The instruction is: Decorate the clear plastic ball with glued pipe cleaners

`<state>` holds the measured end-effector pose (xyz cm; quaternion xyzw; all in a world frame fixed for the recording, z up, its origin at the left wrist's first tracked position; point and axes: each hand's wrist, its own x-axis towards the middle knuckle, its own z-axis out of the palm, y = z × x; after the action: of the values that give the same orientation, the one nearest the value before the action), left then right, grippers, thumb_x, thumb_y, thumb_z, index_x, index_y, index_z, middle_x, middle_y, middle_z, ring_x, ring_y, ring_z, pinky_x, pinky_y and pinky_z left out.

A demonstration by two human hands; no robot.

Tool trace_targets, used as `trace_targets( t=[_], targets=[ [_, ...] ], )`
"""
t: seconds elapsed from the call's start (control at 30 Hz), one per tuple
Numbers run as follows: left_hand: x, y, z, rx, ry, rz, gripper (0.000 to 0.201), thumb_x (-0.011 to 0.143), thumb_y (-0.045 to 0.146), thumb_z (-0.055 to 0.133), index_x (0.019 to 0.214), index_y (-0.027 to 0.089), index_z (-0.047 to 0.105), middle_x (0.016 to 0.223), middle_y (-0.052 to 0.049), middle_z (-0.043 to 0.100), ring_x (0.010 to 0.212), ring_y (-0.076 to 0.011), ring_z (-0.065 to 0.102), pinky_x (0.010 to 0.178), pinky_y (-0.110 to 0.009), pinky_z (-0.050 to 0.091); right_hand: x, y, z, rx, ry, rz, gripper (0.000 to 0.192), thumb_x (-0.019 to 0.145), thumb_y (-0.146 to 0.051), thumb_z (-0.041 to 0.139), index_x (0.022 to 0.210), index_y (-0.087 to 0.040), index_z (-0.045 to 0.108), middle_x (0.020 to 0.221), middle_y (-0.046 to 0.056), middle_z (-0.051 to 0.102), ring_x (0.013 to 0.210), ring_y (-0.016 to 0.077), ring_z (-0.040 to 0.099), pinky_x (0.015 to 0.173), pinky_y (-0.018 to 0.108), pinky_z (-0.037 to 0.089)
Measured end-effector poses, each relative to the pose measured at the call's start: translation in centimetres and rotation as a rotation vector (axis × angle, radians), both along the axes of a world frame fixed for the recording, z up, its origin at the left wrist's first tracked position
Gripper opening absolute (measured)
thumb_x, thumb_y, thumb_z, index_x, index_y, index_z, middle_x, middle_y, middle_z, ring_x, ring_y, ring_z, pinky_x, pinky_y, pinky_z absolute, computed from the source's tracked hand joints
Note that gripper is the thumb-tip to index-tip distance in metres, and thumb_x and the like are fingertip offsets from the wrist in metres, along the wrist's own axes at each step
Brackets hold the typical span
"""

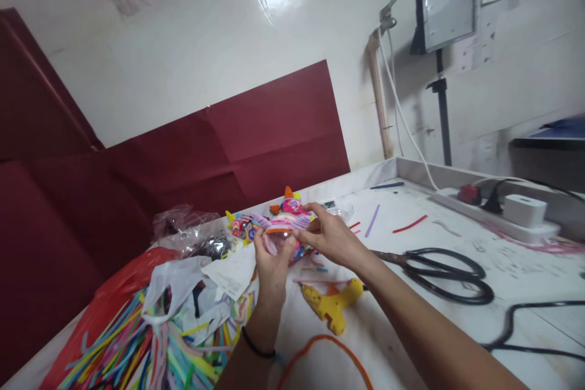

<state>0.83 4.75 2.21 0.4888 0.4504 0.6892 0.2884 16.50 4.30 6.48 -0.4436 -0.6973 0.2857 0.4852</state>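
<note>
Both of my hands hold a rounded clear plastic piece (pixel 276 242) with an orange pipe cleaner along its edge and pink and white fuzzy strips around it. My left hand (pixel 271 268) grips its lower left side between thumb and fingers. My right hand (pixel 336 236) pinches its right side, fingertips near the orange edge. Just behind it stand colourful pipe-cleaner figures (pixel 242 225), partly hidden by the held piece. A yellow glue gun (pixel 333 306) lies below my hands. Nearer to me curves a long orange pipe cleaner (pixel 340 339).
Large black-handled scissors (pixel 445 274) lie right of my right forearm. A heap of coloured pipe cleaners (pixel 183 353) and plastic bags (pixel 171 283) fills the left. A power strip (pixel 498 216) with plugs runs along the right edge. Short pipe-cleaner pieces (pixel 410 223) are scattered at the back.
</note>
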Motion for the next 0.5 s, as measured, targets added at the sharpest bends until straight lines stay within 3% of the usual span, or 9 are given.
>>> trace_targets(
  t=[0.13,0.5],
  targets=[
    [-0.09,0.28,-0.44,0.005,-0.012,0.017,0.068,0.068,0.036,0.083,0.125,0.023,0.048,0.127,-0.009,0.059,0.119,-0.0233,0.057,0.102,-0.035,0.044,-0.33,0.24,-0.22,0.003,-0.011,-0.018,0.048,0.081,-0.037,0.065,0.124,-0.020,0.052,0.075,0.002,0.072,0.073,0.0235,0.069,0.067,0.032,0.046],
    [0.27,-0.28,-0.11,-0.004,-0.037,0.023,0.065,0.066,0.036,0.083,0.121,0.023,0.051,0.115,-0.007,0.063,0.104,-0.0216,0.063,0.093,-0.034,0.048,-0.65,0.64,-0.79,-0.019,0.036,-0.017,0.040,0.078,-0.034,0.067,0.114,-0.026,0.052,0.064,-0.006,0.067,0.064,0.0197,0.066,0.062,0.030,0.045]
  ],
)
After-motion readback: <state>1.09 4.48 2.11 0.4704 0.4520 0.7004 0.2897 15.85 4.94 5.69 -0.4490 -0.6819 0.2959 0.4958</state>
